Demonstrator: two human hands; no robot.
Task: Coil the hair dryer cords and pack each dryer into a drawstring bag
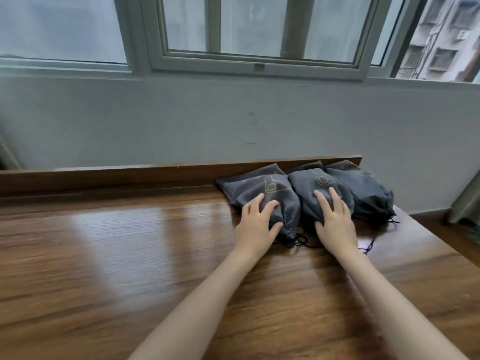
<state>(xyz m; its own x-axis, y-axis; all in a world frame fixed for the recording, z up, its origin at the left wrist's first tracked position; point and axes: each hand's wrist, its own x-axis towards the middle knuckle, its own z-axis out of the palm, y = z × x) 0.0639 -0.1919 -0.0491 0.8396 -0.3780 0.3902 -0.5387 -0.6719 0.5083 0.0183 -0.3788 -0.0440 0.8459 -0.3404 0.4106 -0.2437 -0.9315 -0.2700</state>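
Note:
Three dark grey drawstring bags lie side by side against the raised back edge of the wooden table (130,255). All three look filled, with their necks drawn closed toward me. My left hand (257,224) rests flat on the left bag (259,188), fingers spread, thumb near its gathered neck. My right hand (335,224) lies flat on the middle bag (319,181). The right bag (368,190) is untouched. Black drawstrings (298,241) trail on the table in front of the bags. No hair dryer or cord is visible outside the bags.
A grey wall and a window frame (259,63) rise behind the table. The table's right edge (426,237) drops off beside the right bag. A curtain (467,198) hangs at the far right.

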